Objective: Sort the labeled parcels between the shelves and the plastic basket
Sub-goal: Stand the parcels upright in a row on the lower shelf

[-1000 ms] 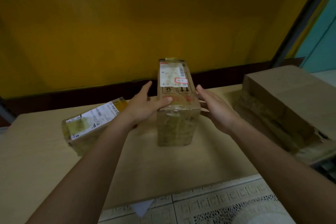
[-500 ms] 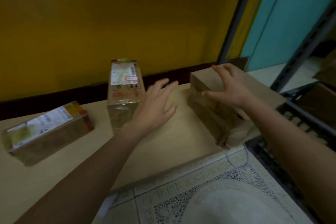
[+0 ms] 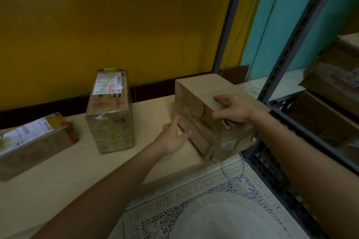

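Two bare hands at work: the right hand (image 3: 235, 109) spread flat on top of the large brown parcel (image 3: 202, 91), thumb over the near edge; the left hand (image 3: 174, 137) pressed straight-fingered against the lower side face, neither wrapped around anything. Parcel sitting at the right end of the pale worktop (image 3: 87, 170), close beside the grey shelf upright (image 3: 291, 44), showing no label on the faces in view. Probably about to be lifted or turned. Best done by sliding the left palm under the bottom edge, steadying from above with the right, and tipping gently to find the label. Worth minding the rumpled tape at the near corner. Further left, well apart, an upright labelled parcel (image 3: 110, 110) and a second labelled parcel (image 3: 33, 141) lying flat. Below, a white perforated plastic rim (image 3: 194, 186), probably the basket.
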`<state>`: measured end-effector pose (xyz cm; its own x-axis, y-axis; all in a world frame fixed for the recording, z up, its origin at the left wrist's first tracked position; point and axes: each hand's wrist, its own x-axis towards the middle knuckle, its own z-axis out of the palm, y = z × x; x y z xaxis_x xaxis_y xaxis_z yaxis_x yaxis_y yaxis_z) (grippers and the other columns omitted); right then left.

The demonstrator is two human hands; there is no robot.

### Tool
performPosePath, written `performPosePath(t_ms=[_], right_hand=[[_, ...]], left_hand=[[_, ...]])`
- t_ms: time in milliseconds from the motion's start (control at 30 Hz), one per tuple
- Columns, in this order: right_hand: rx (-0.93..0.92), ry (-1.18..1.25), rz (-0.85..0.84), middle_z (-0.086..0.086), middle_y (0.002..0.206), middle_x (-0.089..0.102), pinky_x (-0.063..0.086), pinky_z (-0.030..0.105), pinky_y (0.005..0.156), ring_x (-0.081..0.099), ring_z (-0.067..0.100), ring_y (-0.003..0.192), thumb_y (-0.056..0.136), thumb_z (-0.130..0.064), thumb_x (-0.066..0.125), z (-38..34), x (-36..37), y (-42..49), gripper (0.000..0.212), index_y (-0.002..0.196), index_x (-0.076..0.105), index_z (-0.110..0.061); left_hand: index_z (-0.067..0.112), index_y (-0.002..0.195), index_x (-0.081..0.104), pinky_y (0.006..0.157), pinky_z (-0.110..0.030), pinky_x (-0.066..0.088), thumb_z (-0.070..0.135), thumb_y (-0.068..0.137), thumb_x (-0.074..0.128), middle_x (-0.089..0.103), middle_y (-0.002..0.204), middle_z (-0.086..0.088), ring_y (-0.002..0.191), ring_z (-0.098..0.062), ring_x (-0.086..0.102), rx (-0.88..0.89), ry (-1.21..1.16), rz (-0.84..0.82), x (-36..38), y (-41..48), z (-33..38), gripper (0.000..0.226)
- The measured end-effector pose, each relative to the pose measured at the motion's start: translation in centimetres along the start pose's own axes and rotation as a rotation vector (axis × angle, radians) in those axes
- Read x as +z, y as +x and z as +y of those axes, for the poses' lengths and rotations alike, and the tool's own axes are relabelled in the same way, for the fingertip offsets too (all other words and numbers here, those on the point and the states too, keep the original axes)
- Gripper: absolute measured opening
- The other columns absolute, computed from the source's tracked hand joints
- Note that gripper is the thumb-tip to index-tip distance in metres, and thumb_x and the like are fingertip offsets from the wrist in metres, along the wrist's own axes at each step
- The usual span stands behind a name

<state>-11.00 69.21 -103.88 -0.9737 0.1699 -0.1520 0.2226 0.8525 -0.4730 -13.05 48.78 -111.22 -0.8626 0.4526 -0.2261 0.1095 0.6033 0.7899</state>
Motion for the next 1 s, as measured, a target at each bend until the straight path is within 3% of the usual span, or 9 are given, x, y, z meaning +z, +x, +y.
performPosePath(t_ms=[100,200,367,433,500,567,700,833,1000], right_hand=[[0.004,0.419,-0.016,-0.002,0.133,0.05,0.046,0.023,0.08,0.054,0.016,0.109,0.081,-0.034,0.067,-0.9,-2.2,-0.4,0.047,0.126,0.055,-0.029],[0.071,0.712,-0.087,-0.006,0.111,0.062,0.053,0.033,0.069,0.058,0.015,0.094,0.08,-0.03,0.067,-1.0,-2.8,-0.5,0.03,0.109,0.064,-0.036],[0.142,0.846,-0.042,0.0,0.098,0.063,0.05,0.033,0.068,0.059,0.018,0.084,0.089,-0.014,0.057,0.4,0.3,-0.8,0.04,0.127,0.053,-0.024],[0.098,0.726,-0.019,0.006,0.11,0.063,0.051,0.035,0.078,0.06,0.021,0.093,0.09,-0.013,0.057,0.5,0.8,-0.9,0.044,0.133,0.048,-0.018],[0.009,0.249,0.091,0.011,0.132,0.052,0.042,0.037,0.097,0.051,0.027,0.117,0.089,-0.018,0.059,-0.2,-0.2,-0.2,0.052,0.138,0.041,-0.015],[-0.105,-0.114,0.243,0.012,0.141,0.042,0.033,0.041,0.107,0.038,0.03,0.129,0.085,-0.035,0.062,-2.5,-0.6,0.0,0.06,0.139,0.039,-0.021],[-0.157,0.079,0.036,0.006,0.149,0.033,0.029,0.045,0.109,0.031,0.028,0.136,0.068,-0.073,0.054,-7.6,2.6,-1.0,0.091,0.142,0.029,-0.028],[-0.063,-0.057,-0.016,0.012,0.155,0.016,0.001,0.055,0.115,0.011,0.033,0.142,0.072,-0.07,0.052,-9.2,5.5,-0.9,0.092,0.146,0.015,-0.029],[-0.075,-0.061,-0.044,0.01,0.155,0.01,0.0,0.054,0.115,0.005,0.031,0.143,0.07,-0.069,0.054,-8.4,5.4,-0.5,0.089,0.144,0.022,-0.031]], left_hand=[[0.025,0.147,-0.005,0.108,-0.033,0.032,0.036,0.091,0.053,0.024,0.149,0.006,0.136,-0.023,0.031,-0.033,-0.323,0.1,-0.1,-0.2,0.5,0.082],[0.033,0.146,-0.006,0.104,-0.038,0.037,0.03,0.089,0.057,0.029,0.146,0.005,0.129,-0.022,0.038,0.022,-0.609,0.241,-1.1,-0.6,1.1,0.085],[0.033,0.146,0.016,0.102,-0.032,0.032,0.046,0.094,0.04,0.032,0.148,0.008,0.132,-0.018,0.036,0.034,-0.673,0.262,-3.3,-0.9,0.7,0.058],[0.029,0.14,0.037,0.09,-0.024,0.04,0.039,0.098,0.036,0.044,0.142,0.005,0.117,-0.01,0.047,0.036,-0.585,0.24,-3.8,-0.5,-0.1,0.044],[0.024,0.134,0.044,0.073,-0.012,0.039,0.034,0.098,0.039,0.05,0.136,0.0,0.101,-0.006,0.048,-0.012,-0.464,0.221,-3.6,-0.4,-1.0,0.038],[0.025,0.134,0.043,0.078,-0.022,0.04,0.046,0.095,0.037,0.048,0.136,-0.002,0.107,-0.014,0.047,-0.172,-0.441,0.147,-3.1,-0.8,-2.1,0.045],[0.035,0.127,0.046,0.091,-0.04,0.037,0.076,0.079,0.024,0.047,0.122,-0.002,0.115,-0.027,0.048,-0.393,-0.495,0.039,-1.9,-1.0,-3.5,0.067],[0.034,0.125,0.051,0.101,-0.048,0.03,0.089,0.058,0.018,0.052,0.131,-0.002,0.121,-0.027,0.047,-0.42,-0.529,-0.022,-1.1,-0.5,-3.7,0.093],[0.032,0.139,0.034,0.098,-0.051,0.033,0.09,0.04,0.026,0.033,0.147,-0.005,0.129,-0.032,0.037,-0.451,-0.481,-0.024,-1.6,-0.7,-3.4,0.115]])
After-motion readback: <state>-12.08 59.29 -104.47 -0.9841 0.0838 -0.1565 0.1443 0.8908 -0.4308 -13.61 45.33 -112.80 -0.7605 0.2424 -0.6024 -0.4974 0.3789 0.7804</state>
